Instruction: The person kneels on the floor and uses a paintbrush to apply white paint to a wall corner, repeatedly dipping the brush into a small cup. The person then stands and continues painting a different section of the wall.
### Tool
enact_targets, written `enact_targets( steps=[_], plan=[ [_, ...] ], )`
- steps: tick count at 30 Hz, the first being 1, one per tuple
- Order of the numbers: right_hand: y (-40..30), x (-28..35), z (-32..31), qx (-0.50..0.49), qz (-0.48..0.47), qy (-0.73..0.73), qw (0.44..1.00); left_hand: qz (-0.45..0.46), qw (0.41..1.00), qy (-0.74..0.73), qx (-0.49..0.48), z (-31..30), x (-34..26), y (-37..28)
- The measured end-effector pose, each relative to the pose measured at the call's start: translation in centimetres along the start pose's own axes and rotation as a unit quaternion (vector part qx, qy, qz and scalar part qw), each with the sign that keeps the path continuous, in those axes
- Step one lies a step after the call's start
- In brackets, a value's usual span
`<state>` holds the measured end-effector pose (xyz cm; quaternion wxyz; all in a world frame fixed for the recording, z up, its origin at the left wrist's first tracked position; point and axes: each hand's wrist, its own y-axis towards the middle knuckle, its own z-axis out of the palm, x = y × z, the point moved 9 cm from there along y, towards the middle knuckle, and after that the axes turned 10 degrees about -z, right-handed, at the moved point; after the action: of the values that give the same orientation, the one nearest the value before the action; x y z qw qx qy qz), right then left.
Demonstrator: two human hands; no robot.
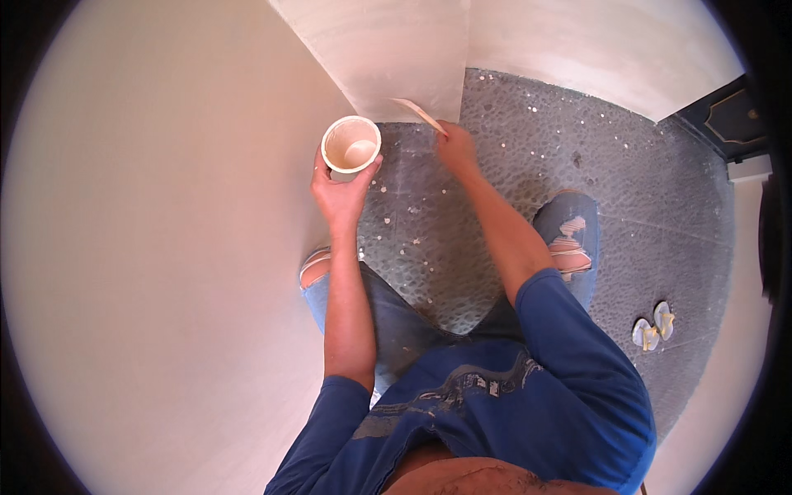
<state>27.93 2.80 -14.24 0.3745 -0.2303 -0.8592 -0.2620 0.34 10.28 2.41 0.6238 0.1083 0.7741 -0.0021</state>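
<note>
My left hand point(343, 195) grips a whitish tub point(351, 145) from below and the sides. The tub's mouth faces the camera, and a pale substance lies at its bottom. To the right of it, my right hand point(456, 148) is closed around the near end of a thin, pale brush or spreader point(422, 116); its exact kind cannot be told. The far end of this tool lies in front of the lower part of a pale wall section point(402, 55), and whether it touches the surface is unclear.
A broad pale wall point(173, 247) rises close on my left. Beneath me spreads a grey pebble-textured floor point(643, 204) with white spots. A pair of flip-flops point(645, 335) rests at the right. A dark panelled piece point(730, 117) stands at the upper right, beside the wall's corner.
</note>
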Motion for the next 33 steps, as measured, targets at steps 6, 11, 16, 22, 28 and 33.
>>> enact_targets(
  steps=[6, 11, 16, 22, 28, 33],
  plan=[
    [-2.2, -2.9, -5.8, -0.055, 0.039, -0.039, 0.997, -0.006, 1.000, -0.002, -0.009, -0.3, -0.1, -0.1],
    [-4.1, -6.0, -8.7, -0.088, 0.082, -0.084, 0.989, -0.008, 1.000, 0.021, -0.004, -0.2, -1.2, -0.2],
    [-6.4, -3.0, -9.4, -0.054, 0.127, -0.111, 0.984, -0.007, 1.000, 0.020, -0.010, -0.6, -0.8, -0.1],
    [-7.6, 0.1, -4.2, -0.031, 0.100, 0.001, 0.995, -0.011, 1.000, 0.016, -0.016, -0.8, -1.0, -0.1],
    [-5.6, 4.4, 0.3, 0.029, -0.011, 0.000, 1.000, -0.010, 1.000, 0.010, -0.016, -1.1, -1.1, 0.1],
    [-4.9, 5.9, 1.7, 0.064, -0.029, -0.018, 0.997, -0.008, 1.000, 0.002, -0.013, -1.0, -1.0, 0.1]
  ],
)
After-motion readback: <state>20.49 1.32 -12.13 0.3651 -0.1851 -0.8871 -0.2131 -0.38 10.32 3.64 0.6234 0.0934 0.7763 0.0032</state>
